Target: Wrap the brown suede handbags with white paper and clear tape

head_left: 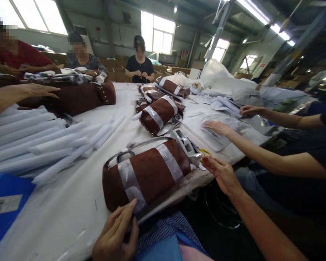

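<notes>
A brown handbag lies on its side before me, wrapped in two bands of whitish film, with its handle strap wrapped too. My left hand has its fingers stretched out, the tips at the bag's near left edge. Beyond the bag's right end, my right hand is held with thumb and fingertips pinched together. What they hold, if anything, is too small to make out. Next to them rests a grey plastic tape dispenser, with a yellow handle behind it.
More wrapped brown bags lie further up the white table. White paper rolls and a blue box are on the left. A co-worker's hands touch plastic bags on the right. Other people sit around the far side.
</notes>
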`<state>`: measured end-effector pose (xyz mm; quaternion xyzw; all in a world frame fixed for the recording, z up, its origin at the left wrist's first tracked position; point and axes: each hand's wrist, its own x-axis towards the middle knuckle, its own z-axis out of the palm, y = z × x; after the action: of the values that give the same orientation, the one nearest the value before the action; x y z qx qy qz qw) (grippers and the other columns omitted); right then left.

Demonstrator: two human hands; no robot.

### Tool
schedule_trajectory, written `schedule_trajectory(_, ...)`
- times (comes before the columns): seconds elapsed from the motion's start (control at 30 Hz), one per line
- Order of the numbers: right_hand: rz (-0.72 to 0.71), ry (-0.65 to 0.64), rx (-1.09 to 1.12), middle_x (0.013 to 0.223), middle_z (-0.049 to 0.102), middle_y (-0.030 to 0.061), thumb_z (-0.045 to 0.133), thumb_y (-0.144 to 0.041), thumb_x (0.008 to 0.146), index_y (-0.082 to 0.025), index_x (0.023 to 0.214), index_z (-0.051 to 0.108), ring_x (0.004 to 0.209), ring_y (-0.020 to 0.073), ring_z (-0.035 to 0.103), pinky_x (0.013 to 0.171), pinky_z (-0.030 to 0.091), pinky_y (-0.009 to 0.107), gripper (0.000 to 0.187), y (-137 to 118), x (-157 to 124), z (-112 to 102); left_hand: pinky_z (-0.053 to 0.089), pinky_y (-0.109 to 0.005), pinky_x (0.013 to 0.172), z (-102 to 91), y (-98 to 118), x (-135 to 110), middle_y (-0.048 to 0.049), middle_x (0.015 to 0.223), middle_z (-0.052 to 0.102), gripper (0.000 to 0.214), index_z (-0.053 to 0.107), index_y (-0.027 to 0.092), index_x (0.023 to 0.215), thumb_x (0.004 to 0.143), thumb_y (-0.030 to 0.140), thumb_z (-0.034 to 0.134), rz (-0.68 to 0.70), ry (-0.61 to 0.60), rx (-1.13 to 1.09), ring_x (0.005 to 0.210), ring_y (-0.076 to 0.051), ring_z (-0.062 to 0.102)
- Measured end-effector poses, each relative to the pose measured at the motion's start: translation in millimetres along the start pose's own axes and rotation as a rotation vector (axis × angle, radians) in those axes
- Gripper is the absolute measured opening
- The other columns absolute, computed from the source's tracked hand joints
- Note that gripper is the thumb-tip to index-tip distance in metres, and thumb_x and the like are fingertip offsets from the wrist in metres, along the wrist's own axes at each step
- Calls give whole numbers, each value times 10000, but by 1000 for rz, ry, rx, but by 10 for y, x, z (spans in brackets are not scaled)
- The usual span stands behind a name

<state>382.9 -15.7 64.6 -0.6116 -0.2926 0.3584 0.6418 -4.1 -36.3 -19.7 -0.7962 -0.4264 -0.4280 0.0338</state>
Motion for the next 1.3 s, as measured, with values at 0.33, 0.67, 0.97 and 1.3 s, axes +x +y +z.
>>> schedule_trajectory(0.33,-87,23,-354,713,737,51,832,-545,654,-158,870,798,524,119,571,535,517,255,445,476,245,-267,560,-309,873,-38,27,32,6,1203,726,525,538,260,1415,898,208,617,-34,-13,0,992,-195,690)
schedule_trajectory(0.67,-714,-373,-776,949,775,31,663,-337,890,-293,1000,790,854,218,715,825,568,362,173,-117,-111,-337,561,-300,889,-30,76,52,0,1212,724,542,501,250,1443,912,204,599,-79,-16,-13,1029,-191,680)
schedule_trajectory(0.97,-978,-1191,-785,853,748,29,631,-258,930,-254,1010,761,750,141,673,717,530,257,152,-597,-402,966,532,-399,1047,-60,155,43,-39,1286,686,611,427,247,1492,905,141,556,-141,-69,-104,1170,-218,626)
schedule_trajectory(1.3,-1229,-1566,-1040,753,711,-14,621,-349,911,-264,850,749,726,153,644,603,411,264,165,-428,-395,2174,554,-354,1016,-40,183,39,-39,1300,679,733,249,226,1567,902,141,545,-251,-58,-151,1197,-209,613)
